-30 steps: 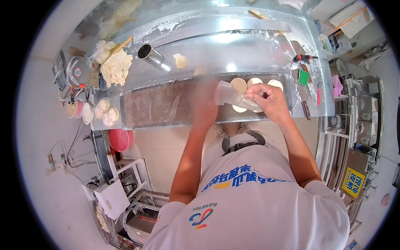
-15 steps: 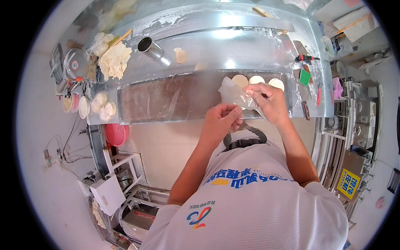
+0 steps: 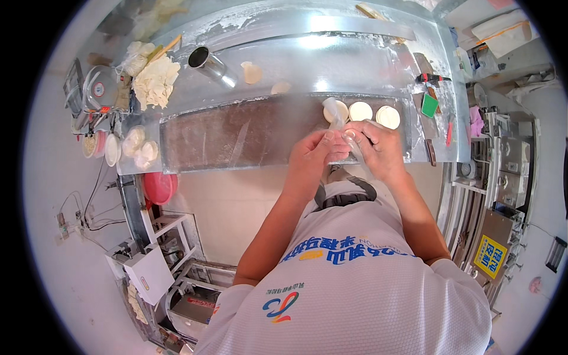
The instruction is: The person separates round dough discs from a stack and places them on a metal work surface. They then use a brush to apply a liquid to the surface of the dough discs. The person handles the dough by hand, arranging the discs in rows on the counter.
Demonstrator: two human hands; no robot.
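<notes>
The metal worktop point(image 3: 278, 62) takes the greatest part of the view, and along its front edge lies a long dark board point(image 3: 219, 142). Over the right half of this board, close to the front edge, the two hands meet. The heap of thin dough sheets point(image 3: 155, 84) rests near the left edge of the worktop. To the right of this heap, a metal cylinder point(image 3: 214, 70) lies on its side, well behind the board.

The thin clear bag point(image 3: 335, 111) is between the hands: its upper part is gathered narrow and stands partly in front of the leftmost pale discs point(image 3: 360, 111), and a loose part hangs beside the right palm. These discs lie at the board's right end, in three places. Nearer to the right edge of the worktop is a green block point(image 3: 429, 105).

The right hand point(image 3: 380, 149) has its thumb and forefinger clamped on the film. The left hand point(image 3: 311, 155) has bent fingers with the tips drawn close to the bag; whether they also pinch it, I cannot tell.

In my judgement, the step in hand is working at the bag's gathered film. The next move calls for a light, separate hold by each hand, so that the film does not tear.
</notes>
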